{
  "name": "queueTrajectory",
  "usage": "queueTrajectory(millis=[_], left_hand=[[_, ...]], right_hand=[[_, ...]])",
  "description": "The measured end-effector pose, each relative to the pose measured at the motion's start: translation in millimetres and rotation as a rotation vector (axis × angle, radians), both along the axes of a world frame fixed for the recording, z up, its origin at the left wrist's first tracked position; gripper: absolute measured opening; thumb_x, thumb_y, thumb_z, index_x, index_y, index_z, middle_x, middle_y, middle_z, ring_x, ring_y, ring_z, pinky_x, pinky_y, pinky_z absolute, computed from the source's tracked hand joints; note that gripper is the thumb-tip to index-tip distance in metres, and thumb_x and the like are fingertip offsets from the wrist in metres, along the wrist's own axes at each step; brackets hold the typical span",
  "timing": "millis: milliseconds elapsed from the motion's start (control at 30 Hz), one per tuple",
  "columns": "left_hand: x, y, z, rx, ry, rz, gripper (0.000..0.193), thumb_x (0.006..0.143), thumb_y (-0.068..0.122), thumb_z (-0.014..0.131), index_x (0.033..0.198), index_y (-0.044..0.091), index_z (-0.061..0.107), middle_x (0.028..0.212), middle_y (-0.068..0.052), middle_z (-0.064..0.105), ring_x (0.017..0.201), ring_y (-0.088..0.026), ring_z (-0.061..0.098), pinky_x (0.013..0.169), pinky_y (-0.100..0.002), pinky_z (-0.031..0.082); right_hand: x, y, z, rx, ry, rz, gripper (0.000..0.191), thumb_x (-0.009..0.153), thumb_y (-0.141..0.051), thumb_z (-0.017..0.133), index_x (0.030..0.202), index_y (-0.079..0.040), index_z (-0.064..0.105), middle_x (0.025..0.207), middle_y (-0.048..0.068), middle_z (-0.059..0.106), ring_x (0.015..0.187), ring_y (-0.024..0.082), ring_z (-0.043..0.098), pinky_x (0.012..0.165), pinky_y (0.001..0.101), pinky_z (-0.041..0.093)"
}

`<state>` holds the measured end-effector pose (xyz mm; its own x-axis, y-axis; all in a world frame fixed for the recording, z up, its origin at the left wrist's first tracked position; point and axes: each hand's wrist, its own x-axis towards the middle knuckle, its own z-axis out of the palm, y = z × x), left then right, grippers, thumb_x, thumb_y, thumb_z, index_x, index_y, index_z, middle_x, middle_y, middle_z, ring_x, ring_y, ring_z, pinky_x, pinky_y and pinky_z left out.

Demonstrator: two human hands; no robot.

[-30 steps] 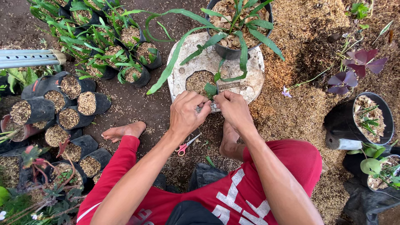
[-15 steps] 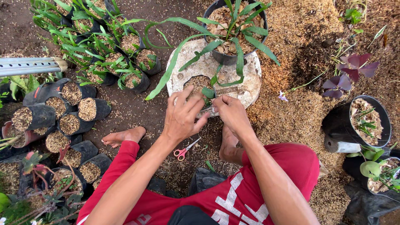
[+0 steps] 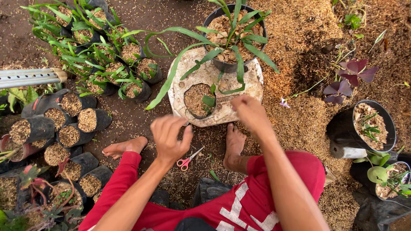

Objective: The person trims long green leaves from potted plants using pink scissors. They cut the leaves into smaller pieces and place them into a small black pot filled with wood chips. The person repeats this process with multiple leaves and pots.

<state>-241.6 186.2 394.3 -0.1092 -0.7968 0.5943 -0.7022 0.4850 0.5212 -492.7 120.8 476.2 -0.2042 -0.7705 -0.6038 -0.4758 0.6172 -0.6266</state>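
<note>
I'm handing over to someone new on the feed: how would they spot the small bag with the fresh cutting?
Start at the pale flat slab in the middle of the ground, which carries a big black pot with long strap leaves. The small bag sits on the slab's near left part, just ahead of the left hand. Unlike the other husk-filled bags on the soil, it stands on the slab and holds one short green leaf.
</note>
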Motion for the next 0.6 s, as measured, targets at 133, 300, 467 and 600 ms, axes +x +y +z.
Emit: queueTrajectory(millis=[133, 300, 467, 600], left_hand=[[15.5, 42.0, -50.6, 0.663, -0.206, -0.106, 0.018, 0.092, 0.026, 0.072, 0.097, 0.009, 0.069, 0.092, -0.011, 0.073, 0.089, -0.031, 0.069, 0.084, -0.044, 0.05], [13.0, 81.1, -127.0, 1.257, -0.769, -0.337, 0.038, 0.095, 0.032, 0.065, 0.121, 0.007, 0.056, 0.116, -0.016, 0.067, 0.109, -0.035, 0.068, 0.095, -0.046, 0.054], [3.7, 98.5, -159.6, 1.223, -0.835, -0.269, 0.038, 0.096, 0.023, 0.06, 0.131, 0.011, 0.051, 0.121, -0.013, 0.065, 0.115, -0.032, 0.065, 0.096, -0.043, 0.053], [6.8, 102.0, -160.6, 1.012, -0.846, -0.262, 0.036, 0.093, 0.02, 0.06, 0.128, 0.015, 0.054, 0.116, -0.008, 0.065, 0.113, -0.028, 0.063, 0.094, -0.044, 0.052]], right_hand=[[-31.0, -25.2, 6.6, -0.071, 0.005, 0.005, 0.051, 0.09, -0.018, 0.067, 0.136, 0.0, 0.052, 0.12, 0.021, 0.06, 0.102, 0.028, 0.064, 0.092, 0.0449, 0.052], [-21.0, -34.3, -16.8, -0.117, -0.075, 0.085, 0.052, 0.092, -0.032, 0.068, 0.139, -0.012, 0.058, 0.115, 0.014, 0.067, 0.104, 0.022, 0.065, 0.093, 0.0397, 0.05], [-39.2, -26.0, -11.1, -0.118, 0.034, 0.084, 0.033, 0.098, -0.037, 0.066, 0.11, -0.007, 0.077, 0.094, 0.005, 0.075, 0.093, 0.019, 0.068, 0.089, 0.0371, 0.05], [-58.3, -16.4, 8.6, -0.17, -0.095, 0.11, 0.027, 0.095, -0.032, 0.067, 0.1, -0.007, 0.075, 0.084, -0.004, 0.075, 0.084, 0.01, 0.068, 0.082, 0.0297, 0.05]])
